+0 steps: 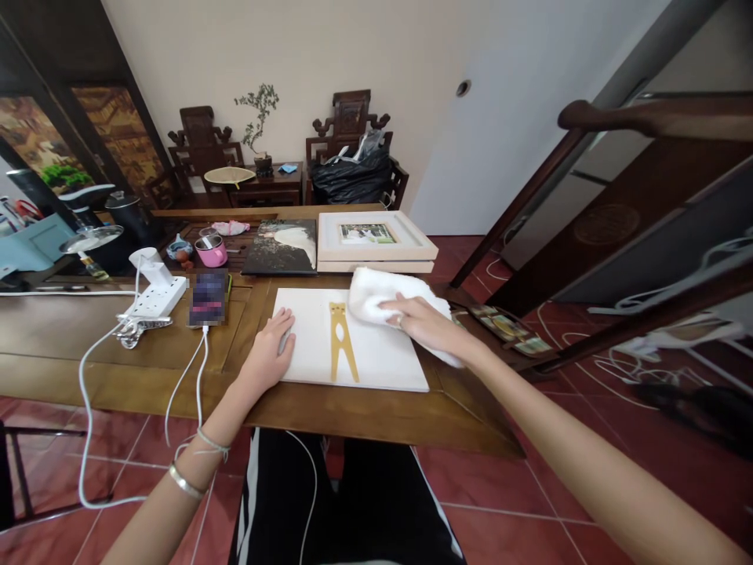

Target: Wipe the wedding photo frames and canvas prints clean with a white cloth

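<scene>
A white flat board (382,357) lies on the wooden table. On it shows a yellow-tan figure (340,341) with an animal-like head, an oval gap and two long legs; I cannot tell whether it is a loose piece or part of the board's surface. My left hand (271,351) lies on the board's left edge, fingers stretched out and holding nothing. A folded white cloth (370,294) covers the board's upper right corner and hangs past its right edge. My right hand (415,315), wearing a ring, presses down on this cloth and grips it.
Behind the board are stacked pale picture frames (376,255) and a dark picture panel (279,247). To the left are a phone (209,298) on a cable, a white power strip (158,294) and a pink cup (212,251). A wooden chair (588,204) stands at the right.
</scene>
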Tool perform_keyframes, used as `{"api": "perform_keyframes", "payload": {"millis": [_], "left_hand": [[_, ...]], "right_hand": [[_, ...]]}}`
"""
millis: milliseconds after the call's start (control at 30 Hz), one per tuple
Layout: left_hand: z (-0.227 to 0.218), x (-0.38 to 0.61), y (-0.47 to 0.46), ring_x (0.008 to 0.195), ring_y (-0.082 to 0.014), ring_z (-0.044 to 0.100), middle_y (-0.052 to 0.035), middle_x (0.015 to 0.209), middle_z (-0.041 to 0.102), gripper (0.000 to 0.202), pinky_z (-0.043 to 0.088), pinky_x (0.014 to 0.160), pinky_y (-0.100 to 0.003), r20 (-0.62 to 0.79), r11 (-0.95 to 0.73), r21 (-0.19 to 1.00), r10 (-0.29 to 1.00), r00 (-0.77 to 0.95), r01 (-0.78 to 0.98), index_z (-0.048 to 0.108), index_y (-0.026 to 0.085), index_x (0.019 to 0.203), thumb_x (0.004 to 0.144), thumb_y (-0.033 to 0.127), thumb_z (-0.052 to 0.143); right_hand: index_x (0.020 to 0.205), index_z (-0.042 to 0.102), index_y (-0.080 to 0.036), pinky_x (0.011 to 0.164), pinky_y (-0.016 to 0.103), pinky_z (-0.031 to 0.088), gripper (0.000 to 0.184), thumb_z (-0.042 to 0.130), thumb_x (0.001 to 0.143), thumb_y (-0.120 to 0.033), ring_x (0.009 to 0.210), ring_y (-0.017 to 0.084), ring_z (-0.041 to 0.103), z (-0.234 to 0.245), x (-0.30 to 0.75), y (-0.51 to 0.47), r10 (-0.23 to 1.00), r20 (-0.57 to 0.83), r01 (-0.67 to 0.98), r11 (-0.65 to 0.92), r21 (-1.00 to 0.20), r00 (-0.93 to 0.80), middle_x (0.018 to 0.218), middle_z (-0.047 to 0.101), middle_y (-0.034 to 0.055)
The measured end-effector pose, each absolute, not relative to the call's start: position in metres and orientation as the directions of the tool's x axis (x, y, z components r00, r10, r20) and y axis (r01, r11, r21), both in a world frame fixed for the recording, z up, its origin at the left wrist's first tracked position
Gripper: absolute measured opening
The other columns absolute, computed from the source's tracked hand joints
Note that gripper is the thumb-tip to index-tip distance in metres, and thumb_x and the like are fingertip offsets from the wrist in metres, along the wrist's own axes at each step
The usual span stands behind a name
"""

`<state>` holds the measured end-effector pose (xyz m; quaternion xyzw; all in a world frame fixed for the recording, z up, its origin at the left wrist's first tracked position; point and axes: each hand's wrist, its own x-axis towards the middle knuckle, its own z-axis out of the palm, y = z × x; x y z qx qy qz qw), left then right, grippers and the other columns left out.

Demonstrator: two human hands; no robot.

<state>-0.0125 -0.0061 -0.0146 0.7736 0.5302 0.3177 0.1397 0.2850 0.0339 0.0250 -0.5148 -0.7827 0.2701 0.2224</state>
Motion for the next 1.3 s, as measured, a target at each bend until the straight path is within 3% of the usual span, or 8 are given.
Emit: {"api": "perform_keyframes", "payload": {"millis": [100, 267, 367, 533, 800, 1000, 1167, 1300], "left_hand": [[-0.015, -0.012, -0.006, 0.134, -0.0271, 0.040, -0.0186, 0.137, 0.051, 0.041, 0.029, 0.113, -0.048, 0.337, -0.394, 0.558, 0.912, 0.235, 0.731, 0.058, 0.006, 0.122, 0.088, 0.023, 0.042], [-0.014, -0.012, -0.006, 0.134, -0.0274, 0.040, -0.0189, 0.136, 0.052, 0.042, 0.029, 0.113, -0.048, 0.343, -0.399, 0.552, 0.909, 0.237, 0.733, 0.058, 0.006, 0.122, 0.088, 0.024, 0.042], [-0.012, -0.012, -0.006, 0.134, -0.0278, 0.040, -0.0196, 0.135, 0.053, 0.043, 0.029, 0.113, -0.047, 0.344, -0.398, 0.558, 0.910, 0.234, 0.728, 0.059, 0.005, 0.122, 0.088, 0.024, 0.042], [-0.010, -0.012, -0.007, 0.134, -0.0263, 0.041, -0.0185, 0.135, 0.053, 0.043, 0.030, 0.113, -0.045, 0.337, -0.389, 0.560, 0.914, 0.227, 0.732, 0.059, 0.006, 0.121, 0.088, 0.026, 0.042], [-0.010, -0.012, -0.007, 0.134, -0.0251, 0.041, -0.0170, 0.136, 0.053, 0.042, 0.031, 0.113, -0.044, 0.331, -0.383, 0.557, 0.916, 0.225, 0.737, 0.060, 0.008, 0.121, 0.088, 0.027, 0.042], [-0.011, -0.012, -0.007, 0.134, -0.0263, 0.040, -0.0174, 0.137, 0.052, 0.042, 0.030, 0.113, -0.046, 0.335, -0.389, 0.550, 0.913, 0.232, 0.739, 0.058, 0.008, 0.123, 0.088, 0.026, 0.041], [-0.012, -0.012, -0.007, 0.135, -0.0266, 0.040, -0.0153, 0.137, 0.053, 0.041, 0.030, 0.113, -0.048, 0.342, -0.402, 0.548, 0.908, 0.242, 0.733, 0.058, 0.011, 0.124, 0.089, 0.025, 0.041], [-0.012, -0.011, -0.007, 0.135, -0.0270, 0.040, -0.0179, 0.137, 0.051, 0.043, 0.029, 0.113, -0.048, 0.331, -0.394, 0.543, 0.912, 0.242, 0.741, 0.057, 0.008, 0.124, 0.089, 0.026, 0.041]], "right_hand": [[0.112, 0.067, -0.024, 0.110, 0.055, 0.025, 0.037, 0.046, 0.081, -0.023, 0.139, 0.035, 0.026, 0.025, 0.296, -0.005, 0.905, -0.029, 0.698, 0.306, -0.647, -0.423, 0.136, 0.054, 0.0042], [0.110, 0.067, -0.028, 0.110, 0.053, 0.029, 0.034, 0.049, 0.081, -0.022, 0.140, 0.032, 0.025, 0.028, 0.313, -0.030, 0.858, -0.131, 0.686, 0.295, -0.666, -0.497, 0.138, 0.052, 0.0033], [0.109, 0.068, -0.027, 0.109, 0.052, 0.029, 0.035, 0.051, 0.079, -0.020, 0.138, 0.033, 0.030, 0.029, 0.310, -0.006, 0.873, -0.087, 0.676, 0.306, -0.670, -0.481, 0.134, 0.056, 0.0044], [0.097, 0.073, -0.020, 0.106, 0.047, 0.034, 0.031, 0.052, 0.074, -0.016, 0.121, 0.032, 0.052, 0.033, 0.293, 0.060, 0.885, 0.026, 0.642, 0.358, -0.678, -0.466, 0.120, 0.066, 0.0059], [0.091, 0.072, -0.018, 0.101, 0.047, 0.039, 0.030, 0.048, 0.073, -0.015, 0.112, 0.031, 0.057, 0.038, 0.285, 0.066, 0.883, 0.031, 0.649, 0.367, -0.667, -0.469, 0.111, 0.070, 0.0058], [0.102, 0.070, -0.026, 0.109, 0.052, 0.031, 0.034, 0.049, 0.076, -0.021, 0.136, 0.034, 0.033, 0.037, 0.307, -0.022, 0.877, -0.106, 0.691, 0.290, -0.662, -0.469, 0.126, 0.061, 0.0039], [0.095, 0.071, -0.029, 0.108, 0.051, 0.035, 0.029, 0.052, 0.075, -0.021, 0.136, 0.034, 0.032, 0.050, 0.313, -0.073, 0.769, -0.175, 0.642, 0.358, -0.678, -0.614, 0.123, 0.064, 0.0016], [0.103, 0.070, -0.028, 0.107, 0.056, 0.033, 0.034, 0.050, 0.076, -0.024, 0.137, 0.036, 0.031, 0.044, 0.304, -0.052, 0.817, -0.128, 0.670, 0.360, -0.649, -0.563, 0.131, 0.059, 0.0037]]}}
